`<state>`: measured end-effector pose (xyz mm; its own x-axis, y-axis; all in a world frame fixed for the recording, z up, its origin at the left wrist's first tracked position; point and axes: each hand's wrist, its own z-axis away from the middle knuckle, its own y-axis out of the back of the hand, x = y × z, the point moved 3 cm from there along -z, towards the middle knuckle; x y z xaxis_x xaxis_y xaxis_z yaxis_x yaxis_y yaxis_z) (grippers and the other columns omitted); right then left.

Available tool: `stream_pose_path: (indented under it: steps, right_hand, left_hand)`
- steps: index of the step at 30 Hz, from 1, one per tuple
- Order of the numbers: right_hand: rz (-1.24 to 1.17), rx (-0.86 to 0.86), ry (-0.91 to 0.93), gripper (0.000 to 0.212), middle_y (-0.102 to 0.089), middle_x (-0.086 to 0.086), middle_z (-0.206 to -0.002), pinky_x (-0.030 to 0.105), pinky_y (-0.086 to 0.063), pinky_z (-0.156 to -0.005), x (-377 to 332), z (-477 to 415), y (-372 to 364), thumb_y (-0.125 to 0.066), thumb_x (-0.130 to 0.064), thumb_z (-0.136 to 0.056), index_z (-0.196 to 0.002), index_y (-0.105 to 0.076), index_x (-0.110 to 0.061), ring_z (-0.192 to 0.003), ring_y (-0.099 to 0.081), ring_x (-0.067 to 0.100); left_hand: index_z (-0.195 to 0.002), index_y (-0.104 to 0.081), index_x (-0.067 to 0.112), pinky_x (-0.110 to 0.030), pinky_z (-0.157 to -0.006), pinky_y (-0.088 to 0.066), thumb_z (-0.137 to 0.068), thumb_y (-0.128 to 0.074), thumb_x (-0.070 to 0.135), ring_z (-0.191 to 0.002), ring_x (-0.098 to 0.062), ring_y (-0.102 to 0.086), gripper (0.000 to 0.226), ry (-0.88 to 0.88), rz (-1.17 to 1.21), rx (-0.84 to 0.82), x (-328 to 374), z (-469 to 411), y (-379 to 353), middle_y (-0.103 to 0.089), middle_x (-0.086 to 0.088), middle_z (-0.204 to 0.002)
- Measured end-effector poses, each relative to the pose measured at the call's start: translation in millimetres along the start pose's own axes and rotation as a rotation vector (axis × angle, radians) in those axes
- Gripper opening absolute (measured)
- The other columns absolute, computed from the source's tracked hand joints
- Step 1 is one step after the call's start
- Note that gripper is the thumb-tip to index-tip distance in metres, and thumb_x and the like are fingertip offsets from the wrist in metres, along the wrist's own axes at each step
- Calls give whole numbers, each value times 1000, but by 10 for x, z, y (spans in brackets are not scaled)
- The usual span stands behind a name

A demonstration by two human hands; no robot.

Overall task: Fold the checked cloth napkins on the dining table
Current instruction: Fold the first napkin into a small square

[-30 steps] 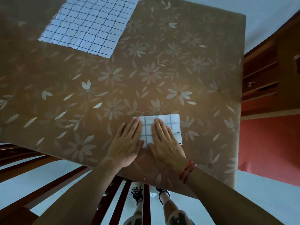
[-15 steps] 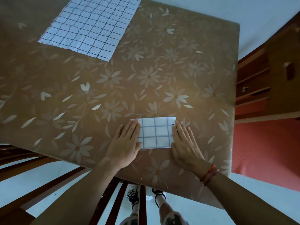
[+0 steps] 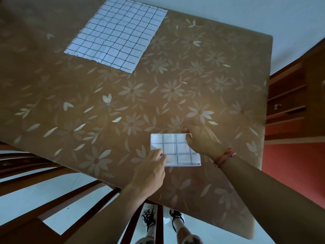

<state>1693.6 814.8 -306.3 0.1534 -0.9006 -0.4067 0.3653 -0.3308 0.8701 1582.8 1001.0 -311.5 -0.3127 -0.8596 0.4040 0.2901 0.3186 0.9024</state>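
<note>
Your near napkin (image 3: 175, 149) is folded small, your left hand (image 3: 151, 171) and right hand (image 3: 202, 138) each pinching a corner of it; the far napkin (image 3: 116, 36) lies unfolded.

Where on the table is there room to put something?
The middle of the table, between the flat napkin and the folded napkin, is bare; so is the left side. It is crowded by the near edge, where the left hand and right hand hold it.

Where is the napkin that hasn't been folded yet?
In the head view, the unfolded napkin lies flat at the far left of the floral tablecloth, well beyond the folded napkin near the front edge.
</note>
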Motion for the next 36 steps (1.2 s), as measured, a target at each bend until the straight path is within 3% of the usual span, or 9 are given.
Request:
stream_pose_path:
  steps: [5, 10, 13, 17, 22, 25, 30, 33, 36]
  right_hand:
    - [-3, -153, -89, 22, -69, -1, -91, 41, -57, -75, -13, -132, 23, -45, -34, -86, -84, -64, -24, -81, -65, 22]
    - [-74, -246, -131, 17, -63, -7, -83, 44, -55, -79, 5, -167, -38, -46, -53, -72, -63, -51, -39, -80, -60, 18]
    - [-70, -288, -144, 37, -66, -7, -84, 42, -57, -77, 18, -173, -74, -45, -62, -64, -75, -62, -31, -78, -62, 16]
    - [-114, -253, -88, 19, -63, -12, -100, 38, -56, -80, -65, -143, 21, -58, -48, -68, -81, -60, -34, -91, -61, 15]
    - [-144, -228, -84, 13, -65, -3, -78, 34, -54, -68, -82, -97, 124, -57, -13, -82, -73, -63, -20, -76, -62, 17]
    - [-227, -202, -195, 25, -51, -6, -58, 24, -39, -52, -1, -4, 129, -57, -10, -81, -59, -52, -20, -57, -49, 11]
    - [-587, -44, -409, 16, -72, -7, -74, 18, -52, -59, 179, 301, 118, -66, -12, -81, -80, -76, -23, -68, -66, 9]
    - [-801, 27, -550, 12, -76, 2, -81, 30, -60, -68, 267, 503, -18, -70, -9, -78, -80, -77, -19, -76, -71, 18]
    - [-991, 3, -644, 12, -75, 16, -88, 33, -58, -61, 269, 687, -161, -70, -4, -76, -86, -75, -7, -77, -71, 30]
  left_hand:
    - [-109, -56, 13, -20, -83, -49, -88, -52, 14, -114, -13, -45, 21, 29, 3, 7, 31, 23, 2, -45, 3, -120]
    - [-110, -56, 14, -15, -79, -44, -87, -54, 12, -113, -12, -46, 23, 52, 14, 15, 42, 40, 18, -48, 3, -120]
    - [-112, -55, 15, -13, -78, -40, -88, -53, 12, -113, -10, -45, 25, 50, 20, 10, 35, 52, 15, -46, 5, -122]
    - [-113, -53, 15, -11, -78, -38, -88, -52, 12, -116, -9, -43, 26, 42, 31, 17, 23, 60, 6, -43, 6, -124]
    - [-119, -52, 15, -21, -83, -51, -89, -53, 13, -122, -12, -43, 30, 35, 50, 32, -20, 61, -36, -41, 5, -131]
    - [-125, -50, 14, -23, -89, -51, -88, -57, 14, -127, -12, -41, 37, 33, 58, 69, -27, 102, -17, -41, 4, -134]
    - [-133, -45, 15, -24, -98, -47, -87, -64, 24, -123, -13, -46, 50, 30, 59, 118, 40, 179, 14, -45, 2, -135]
    - [-129, -47, 15, -25, -94, -48, -79, -73, 27, -119, -13, -49, 58, 15, 36, 160, 140, 196, 66, -50, 1, -131]
    - [-127, -48, 16, -30, -95, -50, -77, -75, 28, -119, -17, -49, 59, -5, 11, 191, 193, 193, 56, -52, 0, -130]
